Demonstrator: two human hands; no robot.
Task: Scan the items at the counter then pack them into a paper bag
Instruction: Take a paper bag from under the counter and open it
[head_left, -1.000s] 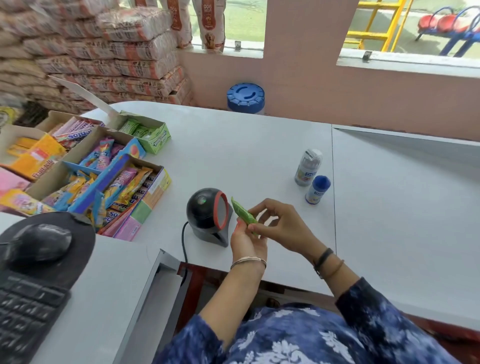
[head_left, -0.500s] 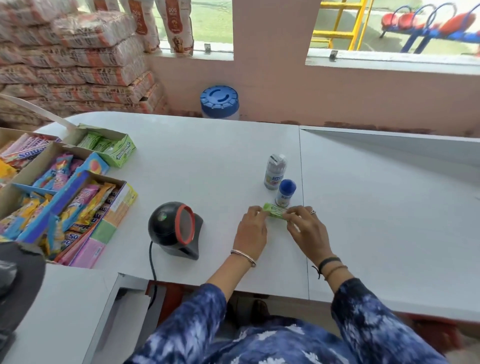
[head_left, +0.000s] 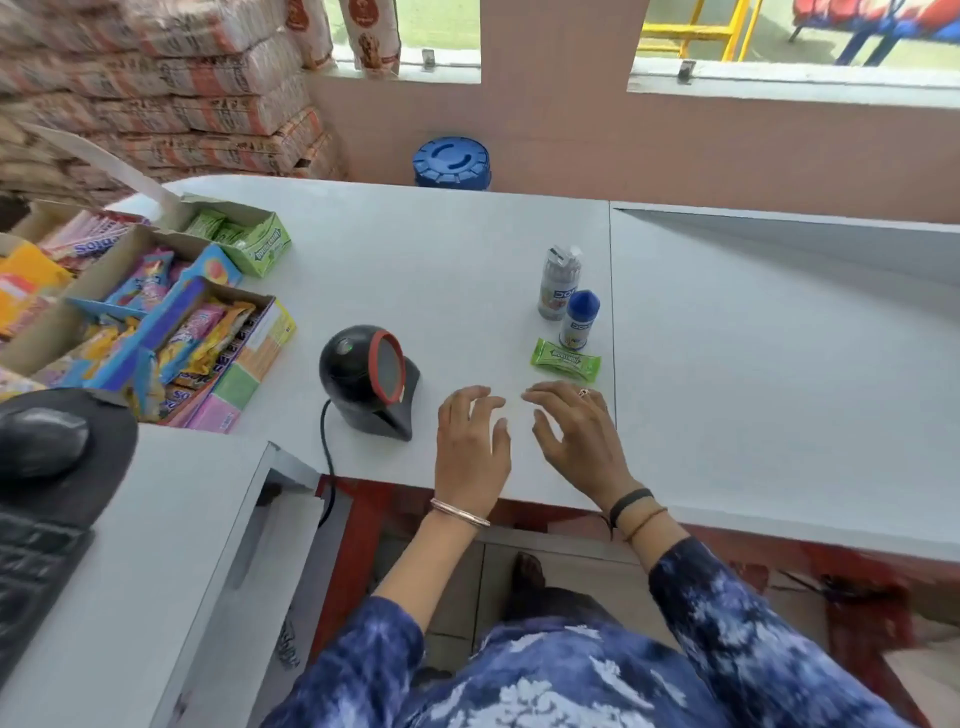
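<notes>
A green gum pack (head_left: 566, 359) lies flat on the white counter (head_left: 441, 270), just in front of a small blue-capped bottle (head_left: 578, 319) and a taller clear bottle (head_left: 558, 283). The black scanner (head_left: 370, 382) with a red-ringed window stands to the left. My left hand (head_left: 471, 447) and my right hand (head_left: 576, 436) hover side by side near the counter's front edge, fingers spread, both empty. The right hand's fingertips are a little short of the gum pack. No paper bag is in view.
Open cardboard boxes of sweets and gum (head_left: 171, 322) crowd the counter's left side. A mouse (head_left: 41, 441) on a dark pad and a keyboard (head_left: 31, 577) sit on the lower desk at left. A blue lid (head_left: 452, 162) shows behind the counter.
Both hands carried the gum pack from the scanner window to the counter beside the bottles, released it, and pulled back toward me. The view has shifted right.
</notes>
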